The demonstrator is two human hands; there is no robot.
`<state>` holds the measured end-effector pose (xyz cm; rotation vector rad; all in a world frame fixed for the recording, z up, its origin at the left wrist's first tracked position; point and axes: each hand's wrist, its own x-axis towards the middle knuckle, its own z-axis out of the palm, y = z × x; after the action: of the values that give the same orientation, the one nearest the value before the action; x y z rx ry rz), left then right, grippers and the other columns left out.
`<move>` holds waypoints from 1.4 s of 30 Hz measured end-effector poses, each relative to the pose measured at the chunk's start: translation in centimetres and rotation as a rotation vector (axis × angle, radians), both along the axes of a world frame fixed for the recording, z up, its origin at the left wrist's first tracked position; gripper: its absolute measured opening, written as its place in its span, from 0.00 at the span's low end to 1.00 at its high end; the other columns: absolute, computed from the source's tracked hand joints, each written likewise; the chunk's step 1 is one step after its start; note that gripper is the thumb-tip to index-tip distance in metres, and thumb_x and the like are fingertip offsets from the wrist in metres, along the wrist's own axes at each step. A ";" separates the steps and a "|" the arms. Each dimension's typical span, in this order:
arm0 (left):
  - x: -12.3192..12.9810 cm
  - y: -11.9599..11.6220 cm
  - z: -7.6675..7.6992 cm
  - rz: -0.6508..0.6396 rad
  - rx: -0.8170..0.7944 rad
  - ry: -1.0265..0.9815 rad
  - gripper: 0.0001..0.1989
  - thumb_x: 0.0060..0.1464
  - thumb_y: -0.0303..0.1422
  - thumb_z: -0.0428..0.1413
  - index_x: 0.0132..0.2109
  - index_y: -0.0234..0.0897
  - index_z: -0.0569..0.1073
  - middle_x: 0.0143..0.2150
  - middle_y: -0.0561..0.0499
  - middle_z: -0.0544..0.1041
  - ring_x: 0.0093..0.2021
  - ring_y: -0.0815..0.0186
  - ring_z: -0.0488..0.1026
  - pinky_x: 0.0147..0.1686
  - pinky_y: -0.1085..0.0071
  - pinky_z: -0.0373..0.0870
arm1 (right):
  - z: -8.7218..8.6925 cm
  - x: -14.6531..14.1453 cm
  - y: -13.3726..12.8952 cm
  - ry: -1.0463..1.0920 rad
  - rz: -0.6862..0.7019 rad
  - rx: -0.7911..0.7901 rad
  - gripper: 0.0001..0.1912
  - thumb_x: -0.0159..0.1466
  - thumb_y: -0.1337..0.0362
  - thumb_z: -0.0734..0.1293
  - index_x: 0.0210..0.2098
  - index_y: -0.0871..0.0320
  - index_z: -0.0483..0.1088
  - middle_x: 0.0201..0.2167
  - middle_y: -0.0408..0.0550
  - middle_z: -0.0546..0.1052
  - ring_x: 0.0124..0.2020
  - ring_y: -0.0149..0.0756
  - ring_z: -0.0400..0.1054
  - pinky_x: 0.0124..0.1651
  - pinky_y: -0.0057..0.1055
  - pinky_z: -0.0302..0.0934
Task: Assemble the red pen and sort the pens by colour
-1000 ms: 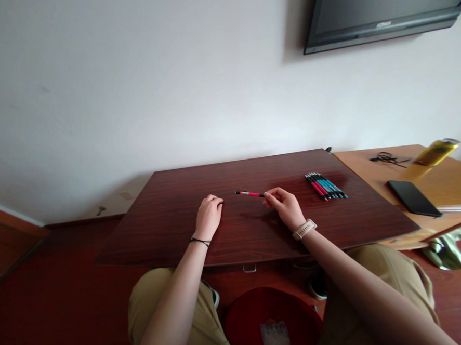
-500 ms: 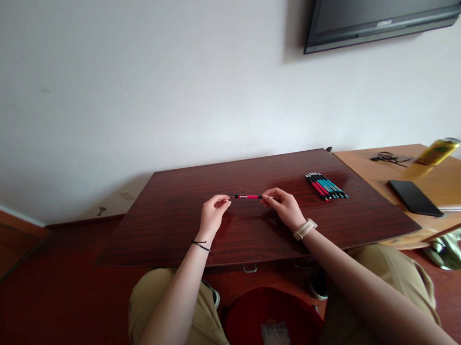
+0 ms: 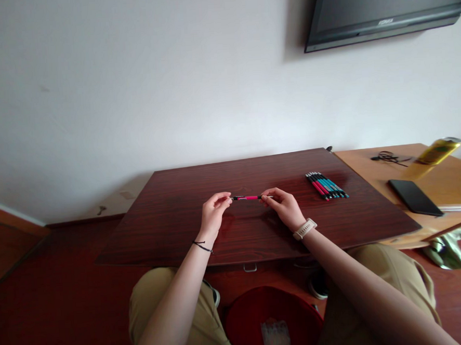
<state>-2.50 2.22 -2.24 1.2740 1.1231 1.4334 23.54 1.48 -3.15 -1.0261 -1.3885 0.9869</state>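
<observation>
Two hands [image 3: 212, 213] [image 3: 286, 209] pinch one pink pen [image 3: 250, 198] (lettering on the television [image 3: 390, 4] is blurred)

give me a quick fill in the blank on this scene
The left hand and right hand are at opposite ends of a pen, black and ____.
A dark bracelet circles the ____ wrist.
A row of pens lies nearer the ____ hand.
The can on the lighter desk is mostly ____.

Missing words: pink; left; right; yellow

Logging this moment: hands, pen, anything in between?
Right hand pinching pink pen. Left hand at its other end. Pen row off right, not between hands.
</observation>
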 end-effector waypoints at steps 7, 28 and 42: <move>0.0 -0.2 0.1 -0.020 0.008 0.024 0.16 0.53 0.38 0.70 0.47 0.36 0.85 0.46 0.43 0.84 0.46 0.59 0.81 0.49 0.63 0.78 | 0.0 0.0 0.0 -0.009 0.004 0.005 0.21 0.65 0.43 0.75 0.42 0.55 0.79 0.36 0.51 0.84 0.36 0.43 0.78 0.41 0.37 0.72; 0.1 -0.3 0.1 -0.078 -0.095 -0.131 0.17 0.53 0.41 0.72 0.47 0.37 0.84 0.47 0.44 0.84 0.46 0.61 0.82 0.52 0.63 0.78 | 0.0 0.1 0.0 -0.003 0.011 0.009 0.21 0.65 0.43 0.76 0.43 0.55 0.80 0.39 0.51 0.85 0.35 0.42 0.78 0.40 0.36 0.72; 0.3 -0.6 0.4 -0.099 -0.150 -0.034 0.18 0.52 0.44 0.71 0.43 0.36 0.82 0.38 0.47 0.82 0.38 0.65 0.78 0.40 0.69 0.74 | 0.0 0.1 0.0 0.001 0.009 0.008 0.22 0.65 0.43 0.76 0.44 0.55 0.80 0.39 0.51 0.85 0.35 0.42 0.78 0.40 0.37 0.72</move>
<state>-2.22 1.60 -1.85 1.1794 1.1079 1.2691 23.65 1.49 -3.17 -1.0148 -1.3961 0.9876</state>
